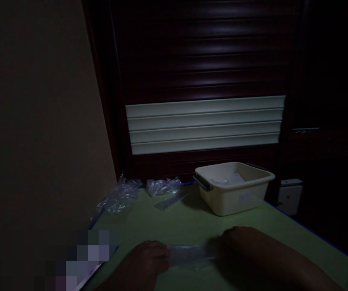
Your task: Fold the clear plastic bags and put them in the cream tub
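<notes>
A clear plastic sleeve lies low over the green table, stretched between my two hands. My left hand is closed on its left end, with the thumb and fingers pinching the film. My right hand is at the sleeve's right end, its back turned up. Shadow and blur hide the fingers of that hand, so I cannot tell whether they grip the film. The light is dim, and whatever the sleeve may contain does not show.
A cream plastic tub with dark handles holds pale, clear items at the back right. Crumpled clear wrap lies at the back left, more wrap beside it. Near it is a flat clear packet. A wall borders the left.
</notes>
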Tool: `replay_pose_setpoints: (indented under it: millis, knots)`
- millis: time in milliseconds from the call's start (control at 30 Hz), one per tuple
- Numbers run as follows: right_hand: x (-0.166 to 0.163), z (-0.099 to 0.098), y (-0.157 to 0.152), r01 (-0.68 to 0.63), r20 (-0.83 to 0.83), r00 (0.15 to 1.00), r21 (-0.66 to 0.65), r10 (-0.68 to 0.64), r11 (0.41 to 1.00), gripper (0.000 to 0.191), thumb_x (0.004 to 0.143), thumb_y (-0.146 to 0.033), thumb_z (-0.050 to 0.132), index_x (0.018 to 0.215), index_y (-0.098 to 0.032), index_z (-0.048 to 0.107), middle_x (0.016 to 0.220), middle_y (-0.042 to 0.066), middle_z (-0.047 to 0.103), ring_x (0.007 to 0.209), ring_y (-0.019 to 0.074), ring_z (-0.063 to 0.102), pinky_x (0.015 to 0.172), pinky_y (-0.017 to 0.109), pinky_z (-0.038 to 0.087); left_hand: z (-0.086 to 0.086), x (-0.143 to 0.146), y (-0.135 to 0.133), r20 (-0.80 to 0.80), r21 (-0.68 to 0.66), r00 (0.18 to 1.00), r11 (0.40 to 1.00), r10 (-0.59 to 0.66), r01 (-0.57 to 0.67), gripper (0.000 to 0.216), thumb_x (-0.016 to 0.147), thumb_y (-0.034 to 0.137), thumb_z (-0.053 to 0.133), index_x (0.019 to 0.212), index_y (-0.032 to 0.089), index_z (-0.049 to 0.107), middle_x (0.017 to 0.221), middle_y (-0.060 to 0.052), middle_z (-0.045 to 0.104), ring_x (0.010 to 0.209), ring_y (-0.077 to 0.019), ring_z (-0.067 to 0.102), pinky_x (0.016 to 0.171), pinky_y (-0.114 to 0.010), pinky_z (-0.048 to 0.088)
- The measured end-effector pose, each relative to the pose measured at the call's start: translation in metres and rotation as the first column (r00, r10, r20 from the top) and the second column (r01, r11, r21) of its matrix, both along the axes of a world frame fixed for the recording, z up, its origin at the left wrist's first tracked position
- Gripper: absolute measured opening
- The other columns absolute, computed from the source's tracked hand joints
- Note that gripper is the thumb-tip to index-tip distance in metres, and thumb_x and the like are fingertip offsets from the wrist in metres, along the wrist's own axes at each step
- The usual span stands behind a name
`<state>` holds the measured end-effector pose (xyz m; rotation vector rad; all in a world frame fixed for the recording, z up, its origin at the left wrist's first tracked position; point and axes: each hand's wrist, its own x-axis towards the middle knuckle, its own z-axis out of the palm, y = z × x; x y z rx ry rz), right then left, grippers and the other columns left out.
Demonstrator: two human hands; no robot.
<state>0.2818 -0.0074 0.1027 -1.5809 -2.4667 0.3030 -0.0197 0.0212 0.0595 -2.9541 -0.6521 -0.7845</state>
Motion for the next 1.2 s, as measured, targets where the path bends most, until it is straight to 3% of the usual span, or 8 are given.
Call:
replay_pose_setpoints:
  millis: [67,167,400,567,700,933,1067,1200]
  knots:
    - [-0.012,0.009,0.005,-0.031,0.173,0.985,0.122,0.010,0.992,0.020,0.081,-0.007,0.054,0.079,-0.016,0.073,0.080,0.011,0.073,0.068,0.0234,0.069,0.053,0.026,0.044,0.003,0.002,-0.002,-0.070,0.044,0.996,0.998,0.056,-0.053,0.034,0.077,-0.002,0.048,0.093,0.020,0.067,0.098,-0.004,0.072,0.088,-0.0186,0.064,0.080,-0.028,0.049]
    - [-0.034,0.008,0.008,-0.150,0.118,0.986,0.300,0.119,0.942,0.021,0.081,-0.007,0.056,0.093,-0.017,0.070,0.088,0.008,0.071,0.076,0.0196,0.068,0.064,0.025,0.047,0.002,0.005,-0.003,-0.154,0.126,0.977,0.984,0.148,-0.129,0.025,0.080,0.001,0.055,0.093,0.019,0.065,0.092,-0.003,0.070,0.083,-0.0196,0.062,0.073,-0.028,0.047]
    - [-0.069,-0.038,0.004,-0.402,0.224,0.916,0.520,0.334,0.754,0.013,0.081,-0.013,0.061,0.094,-0.018,0.063,0.085,0.003,0.072,0.070,0.0178,0.067,0.059,0.024,0.047,-0.002,0.015,-0.008,-0.226,0.258,0.967,0.965,0.116,-0.055,0.008,0.087,0.010,0.055,0.091,0.016,0.059,0.076,-0.002,0.067,0.065,-0.0178,0.058,0.059,-0.029,0.040]
    - [-0.068,-0.030,0.004,-0.421,0.208,0.905,0.305,0.371,0.855,0.013,0.079,-0.007,0.056,0.083,-0.016,0.064,0.084,0.004,0.072,0.070,0.0163,0.067,0.056,0.022,0.045,0.005,0.016,-0.011,-0.161,0.238,0.986,0.971,0.046,-0.006,0.015,0.087,0.006,0.047,0.086,0.017,0.058,0.072,-0.002,0.065,0.062,-0.0170,0.057,0.057,-0.028,0.042]
    - [-0.057,-0.007,-0.001,-0.440,-0.078,0.890,0.114,0.450,0.891,0.027,0.083,-0.006,0.047,0.099,-0.018,0.066,0.099,0.005,0.072,0.084,0.0143,0.067,0.069,0.019,0.048,0.010,0.011,-0.009,-0.049,0.133,0.995,0.988,0.084,-0.077,0.025,0.078,0.001,0.045,0.091,0.017,0.060,0.089,-0.006,0.068,0.081,-0.0205,0.061,0.073,-0.029,0.049]
    - [-0.058,-0.007,0.002,-0.432,-0.099,0.884,0.199,0.457,0.880,0.026,0.089,-0.011,0.046,0.104,-0.016,0.067,0.101,0.008,0.070,0.090,0.0180,0.065,0.080,0.024,0.049,0.015,0.010,-0.016,-0.117,0.020,0.992,0.999,0.045,-0.043,0.031,0.075,0.002,0.052,0.097,0.020,0.064,0.100,-0.006,0.065,0.092,-0.0208,0.059,0.081,-0.030,0.048]
    - [-0.060,-0.011,0.002,-0.412,-0.044,0.902,0.208,0.429,0.887,0.020,0.091,-0.014,0.050,0.104,-0.017,0.066,0.097,0.007,0.071,0.087,0.0179,0.066,0.077,0.024,0.049,-0.007,0.008,-0.004,-0.094,0.111,0.996,0.994,0.010,0.001,0.013,0.082,0.016,0.064,0.093,0.022,0.065,0.096,-0.004,0.065,0.086,-0.0194,0.059,0.074,-0.027,0.048]
    - [-0.062,-0.013,0.001,-0.400,-0.029,0.907,0.253,0.420,0.881,0.029,0.084,-0.009,0.058,0.113,-0.016,0.062,0.107,0.008,0.070,0.096,0.0202,0.065,0.083,0.026,0.047,-0.023,0.007,0.004,-0.101,0.099,0.993,0.994,0.055,-0.045,0.018,0.076,0.010,0.066,0.089,0.022,0.064,0.094,-0.003,0.064,0.082,-0.0186,0.058,0.070,-0.025,0.047]
